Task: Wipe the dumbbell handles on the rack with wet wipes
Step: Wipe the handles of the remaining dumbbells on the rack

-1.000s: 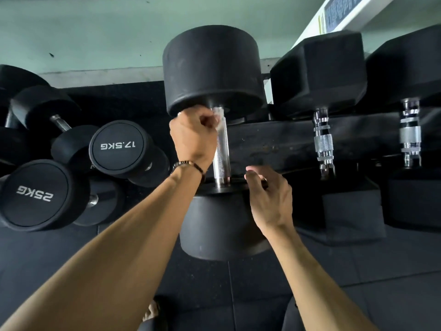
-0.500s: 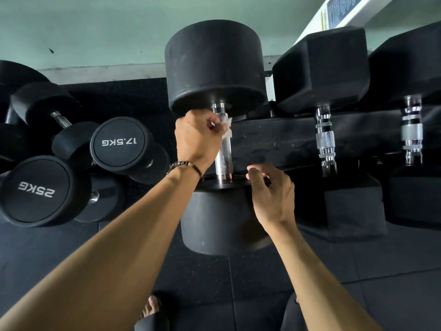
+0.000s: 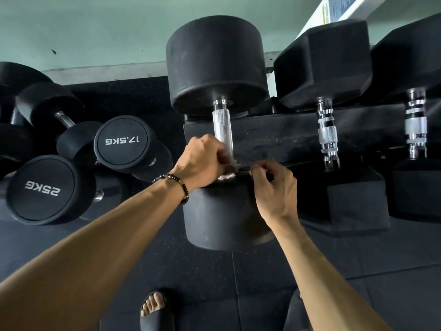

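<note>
A big round black dumbbell [image 3: 216, 65] lies across the black rack [image 3: 281, 137], its knurled chrome handle [image 3: 222, 127] bare at the far end. My left hand [image 3: 202, 161] grips the near end of that handle through a white wet wipe [image 3: 230, 163], whose edges poke out by my fingers. Fingers curled, my right hand [image 3: 276, 189] rests on the rim of the near dumbbell head [image 3: 222, 218], right beside the handle's base. It may pinch something dark and thin, but that is unclear.
Two hex dumbbells with ringed chrome handles [image 3: 328, 137] [image 3: 415, 127] lie on the rack to the right. Round dumbbells marked 17.5KG [image 3: 121, 140] and 25KG [image 3: 43, 189] are stacked at the left. My sandalled foot [image 3: 152, 306] stands on the black rubber floor below.
My left hand has slid the wipe down the handle from the far head to the near one, baring the upper handle. My right hand stayed on the near head's rim.
</note>
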`<state>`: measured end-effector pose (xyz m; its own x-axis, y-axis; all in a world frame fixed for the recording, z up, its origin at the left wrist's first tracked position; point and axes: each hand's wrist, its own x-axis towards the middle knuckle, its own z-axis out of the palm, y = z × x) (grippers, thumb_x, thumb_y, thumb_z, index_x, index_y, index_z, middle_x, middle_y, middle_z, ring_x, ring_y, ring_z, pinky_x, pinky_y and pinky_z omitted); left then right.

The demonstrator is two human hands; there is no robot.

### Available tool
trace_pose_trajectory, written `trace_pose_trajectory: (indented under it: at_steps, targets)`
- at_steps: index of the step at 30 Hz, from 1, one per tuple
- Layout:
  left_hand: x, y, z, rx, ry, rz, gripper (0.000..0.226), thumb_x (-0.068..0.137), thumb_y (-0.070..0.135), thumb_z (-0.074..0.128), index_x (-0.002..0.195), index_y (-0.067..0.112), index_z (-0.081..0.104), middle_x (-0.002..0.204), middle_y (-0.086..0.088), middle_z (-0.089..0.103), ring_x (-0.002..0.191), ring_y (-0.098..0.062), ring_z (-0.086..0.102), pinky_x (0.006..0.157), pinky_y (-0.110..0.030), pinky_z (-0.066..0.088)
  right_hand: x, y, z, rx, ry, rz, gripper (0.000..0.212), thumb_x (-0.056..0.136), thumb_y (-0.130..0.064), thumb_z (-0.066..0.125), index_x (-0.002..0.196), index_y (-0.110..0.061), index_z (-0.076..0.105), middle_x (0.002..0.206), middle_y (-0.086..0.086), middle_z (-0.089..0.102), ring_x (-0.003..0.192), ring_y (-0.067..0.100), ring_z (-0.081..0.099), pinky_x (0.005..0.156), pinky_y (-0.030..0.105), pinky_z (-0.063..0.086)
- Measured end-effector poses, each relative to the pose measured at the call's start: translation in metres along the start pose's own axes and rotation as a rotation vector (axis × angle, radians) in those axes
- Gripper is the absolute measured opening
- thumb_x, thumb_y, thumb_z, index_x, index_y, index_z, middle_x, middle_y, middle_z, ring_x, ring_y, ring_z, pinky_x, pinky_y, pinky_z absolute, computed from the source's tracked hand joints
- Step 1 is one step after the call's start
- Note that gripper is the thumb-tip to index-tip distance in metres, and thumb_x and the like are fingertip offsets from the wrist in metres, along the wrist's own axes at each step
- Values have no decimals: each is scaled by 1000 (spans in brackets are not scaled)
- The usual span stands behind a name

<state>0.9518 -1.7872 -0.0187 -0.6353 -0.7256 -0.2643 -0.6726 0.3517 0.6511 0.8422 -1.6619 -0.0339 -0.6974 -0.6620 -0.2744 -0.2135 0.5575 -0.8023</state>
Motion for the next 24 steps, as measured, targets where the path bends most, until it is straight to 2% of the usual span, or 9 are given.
trace_pose_trajectory:
  at_steps: [6,9,11,13,15,16,20,22,24]
  targets:
    - [7,1,5,-187,316,-87,19,79,22,83,71,10,71,68,7,67,59,-2,60,55,-9,48,0,-2,-2,8,-11,14,20,91,-25,54,88,-21,73,86,-4,71,79,5,61,63,6,39]
    - [-1,-3,9,-133,107,-172,16,77,20,86,68,15,72,69,10,67,61,1,66,52,-6,47,-3,-3,-1,24,1,3,24,87,-34,50,86,-22,71,87,-7,69,86,9,61,76,18,44]
    - [0,-2,3,-125,29,-192,17,74,21,87,67,18,72,69,11,66,59,5,64,53,-7,48,-9,-3,1,19,34,-56,23,86,-35,47,84,-25,67,84,-16,64,94,14,58,81,23,38]
    - [5,-1,-1,-138,156,-178,20,72,27,87,68,15,72,72,6,69,65,-1,64,58,-13,53,-16,-1,4,-19,43,-105,29,88,-40,44,91,-24,68,90,-15,59,100,11,51,80,17,29]
    - [7,-1,-2,-261,294,-216,21,73,26,87,71,11,72,73,1,71,64,-4,63,55,-10,51,-22,1,6,-51,59,-135,48,86,-53,36,99,-19,67,99,-10,56,102,10,46,79,14,25]
    - [7,-2,-1,-281,293,-234,22,73,26,87,71,11,72,73,1,71,63,-4,62,53,-8,49,-23,1,7,-55,67,-146,54,84,-57,33,101,-17,66,101,-9,55,101,9,45,78,14,25]
    - [0,-11,6,-141,12,-289,19,77,18,84,67,22,69,82,2,70,70,-7,63,45,-3,42,-23,3,7,-51,79,-156,59,83,-59,31,101,-16,66,99,-9,55,101,9,45,80,14,26]
    - [-1,-10,6,-228,94,-284,18,73,22,87,68,21,70,78,4,68,68,-5,62,49,-6,45,-22,3,6,-52,79,-159,60,82,-60,31,100,-16,67,98,-10,55,100,8,45,83,15,27]
    - [2,-10,4,-421,286,-325,20,69,23,89,67,20,70,71,8,66,64,1,63,57,-11,52,-22,5,6,-48,75,-156,59,82,-61,31,98,-17,67,97,-12,55,98,5,44,87,18,29]
